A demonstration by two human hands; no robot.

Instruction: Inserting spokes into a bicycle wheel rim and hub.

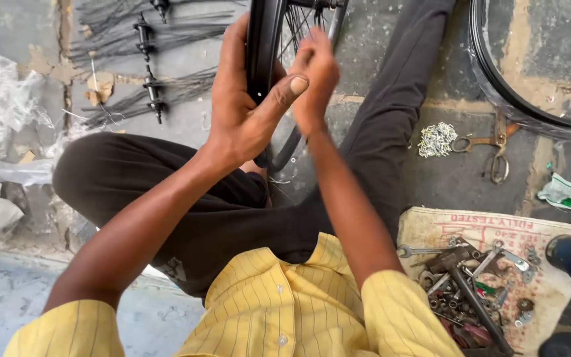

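1. Presently, the left hand (242,109) is gripping the black wheel rim (264,46), which is standing upright at twelve o'clock between the knees.
2. The right hand (315,79) is pressing against the rim's far side; its grip is blurred, so I cannot tell.
3. Judged stiff, light and smooth, the rim is best held across its band, clear of the thin spokes (299,30).
4. Loose tools (470,281) are lying at four o'clock.

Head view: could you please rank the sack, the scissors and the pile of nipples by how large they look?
1. Sack, clearly largest, though nearest the camera.
2. Scissors.
3. Pile of nipples, a bit smaller than the scissors; both lie about equally far away.
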